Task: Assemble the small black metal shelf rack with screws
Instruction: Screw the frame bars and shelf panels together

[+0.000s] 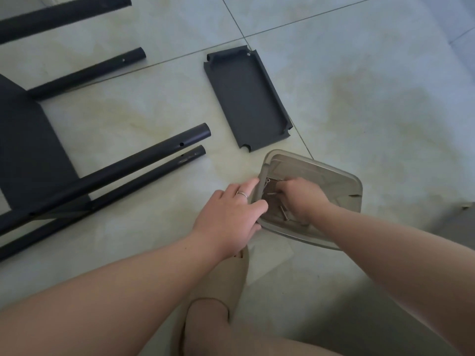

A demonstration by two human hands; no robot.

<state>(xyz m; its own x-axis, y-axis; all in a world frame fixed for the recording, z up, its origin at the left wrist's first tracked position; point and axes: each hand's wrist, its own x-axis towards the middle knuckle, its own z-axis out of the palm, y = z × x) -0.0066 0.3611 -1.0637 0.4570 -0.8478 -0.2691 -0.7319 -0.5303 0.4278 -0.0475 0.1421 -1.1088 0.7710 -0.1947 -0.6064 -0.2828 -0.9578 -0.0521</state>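
Observation:
A partly built black rack [30, 150] lies on its side at the left, its tube legs [144, 160] pointing right along the tiled floor. A loose black shelf tray [246, 98] lies upside up ahead of me. A translucent grey plastic box [341, 181] holds several silver screws [282, 210]. My left hand [231, 214], wearing a ring, holds the box's left rim. My right hand [300, 196] is inside the box with its fingers curled down among the screws; whether it pinches one is hidden.
More black tubes [84, 73] lie at the top left. My foot in a beige slipper [218, 286] is just below the box. A grey object [462, 217] shows at the right edge. Pale floor tiles spread to the right.

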